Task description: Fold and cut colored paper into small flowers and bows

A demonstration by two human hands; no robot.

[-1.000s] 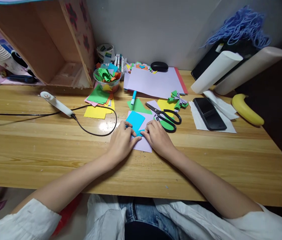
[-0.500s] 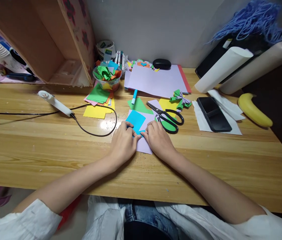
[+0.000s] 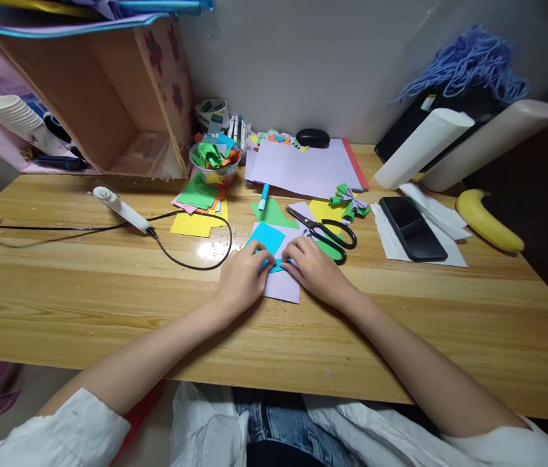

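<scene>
My left hand (image 3: pixel 243 274) and my right hand (image 3: pixel 316 271) meet over a small blue piece of paper (image 3: pixel 276 265), each with its fingertips pinched on an end. A larger blue paper square (image 3: pixel 264 237) lies just beyond; whether the two pieces are joined is hidden by my fingers. Beneath them is a light purple sheet (image 3: pixel 284 289). Close to my right hand, black-handled scissors (image 3: pixel 325 230) rest, closed or nearly so, on green, purple and yellow paper. A blue-capped marker (image 3: pixel 264 196) lies on a green paper triangle (image 3: pixel 277 214).
Left of my hands are coloured paper squares (image 3: pixel 196 194), a tub of scraps (image 3: pixel 216 170) and a white corded tool (image 3: pixel 122 209). A folded green-purple paper piece (image 3: pixel 349 202), a phone (image 3: pixel 412 228) and a banana (image 3: pixel 489 220) lie to the right. Purple sheets (image 3: pixel 305 165) lie behind.
The view has shifted slightly. My fingertips have drawn a little apart, and more of the small blue paper shows between them. Scissors and marker stay in place.
</scene>
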